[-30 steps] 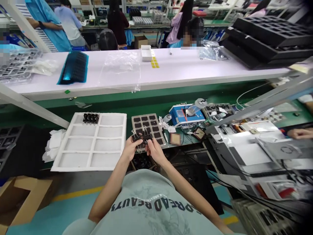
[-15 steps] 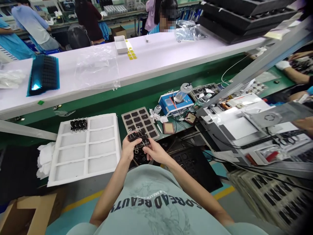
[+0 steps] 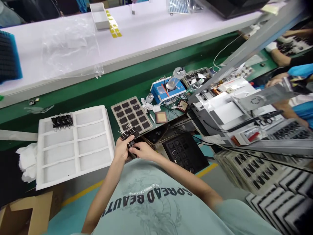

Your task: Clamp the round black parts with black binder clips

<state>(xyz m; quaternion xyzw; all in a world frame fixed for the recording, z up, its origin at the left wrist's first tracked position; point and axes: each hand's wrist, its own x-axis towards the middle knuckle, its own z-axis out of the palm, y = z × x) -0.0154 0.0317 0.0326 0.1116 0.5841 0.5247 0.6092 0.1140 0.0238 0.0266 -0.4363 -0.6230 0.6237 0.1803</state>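
Close to my body, my left hand (image 3: 121, 148) is closed round a black part with binder clips (image 3: 132, 133) on it, whose silver wire handles stick up. My right hand (image 3: 142, 151) has its thumb and fingers pinched at the lower side of the same part, on a binder clip by its silver handle. Just beyond the hands lies a clear tray (image 3: 131, 114) with square black pieces in its pockets. To the left, a white foam tray (image 3: 76, 143) has one cell holding a clipped black part (image 3: 62, 121).
A blue box (image 3: 168, 89) with a clear canister (image 3: 175, 78) stands beyond a white pen (image 3: 152, 117). Right of me are a grey machine (image 3: 227, 112), stacked trays (image 3: 254, 169) and a slanted post (image 3: 244, 55). A carton (image 3: 26, 212) is low left. A co-worker's arm (image 3: 281, 58) shows far right.
The view has tilted down and turned right, so the bench scene shifts left and up. Both hands keep hold of the clipped black part; the loose clips below them are now hidden.
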